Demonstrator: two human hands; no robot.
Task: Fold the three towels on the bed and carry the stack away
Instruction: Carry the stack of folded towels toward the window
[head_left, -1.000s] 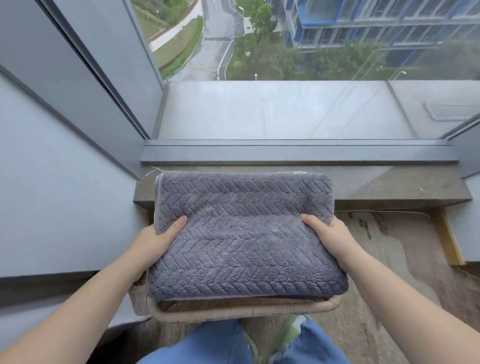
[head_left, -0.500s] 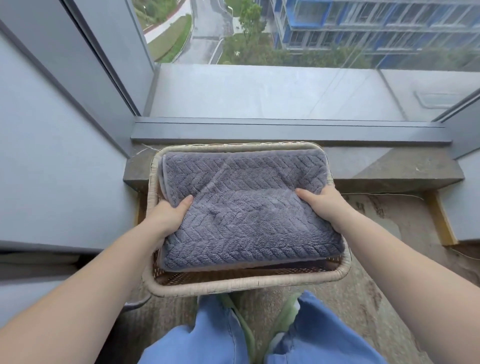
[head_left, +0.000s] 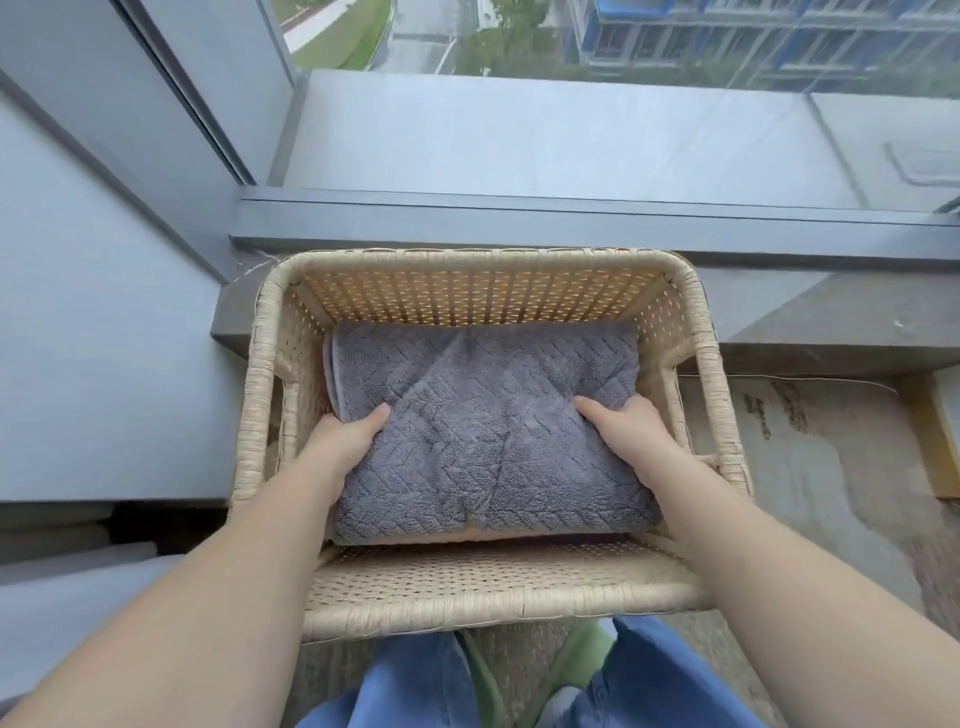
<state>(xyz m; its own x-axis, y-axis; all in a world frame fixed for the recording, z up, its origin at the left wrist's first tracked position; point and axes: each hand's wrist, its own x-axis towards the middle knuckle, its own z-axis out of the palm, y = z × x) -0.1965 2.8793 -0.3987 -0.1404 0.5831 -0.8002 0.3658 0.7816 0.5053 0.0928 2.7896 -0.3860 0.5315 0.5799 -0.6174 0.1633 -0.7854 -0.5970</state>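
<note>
As viewed from head height looking down, shows a folded grey towel stack (head_left: 488, 441) low inside a pale woven basket (head_left: 478, 260), directly between the left grip (head_left: 343, 441) and the right grip (head_left: 631, 431), both bare hands. Pinches one short side of the stack in each grip: thumb laid flat on top, other fingers hidden beneath the fold, presumably curled under. Cannot tell whether the stack rests on the basket bottom or hangs just above it.

Looks soft, plush and limp, with a raised herringbone pile. Probably light, neither fragile nor slippery, yet liable to sag in the middle and let layers slide. Dips and creases midway between the grips. Best taken at two opposite sides with fingers under the lowest layer, or, once set down, by the basket rim just outside each grip.

Layered hems just beyond the left grip's thumb; number of towels not countable. Thin peach strip under the edge nearest the wrists, unclear whether towel or fingers.

Basket rectangular, round-cornered, with a tightly wrapped rim and open-weave walls; stiff-looking. Beyond the grips, a dark grey window ledge (head_left: 519, 215), then glass over a street and trees far below. Behind the wrists, blue jeans (head_left: 405, 686) above a stained concrete floor (head_left: 810, 467).
</note>
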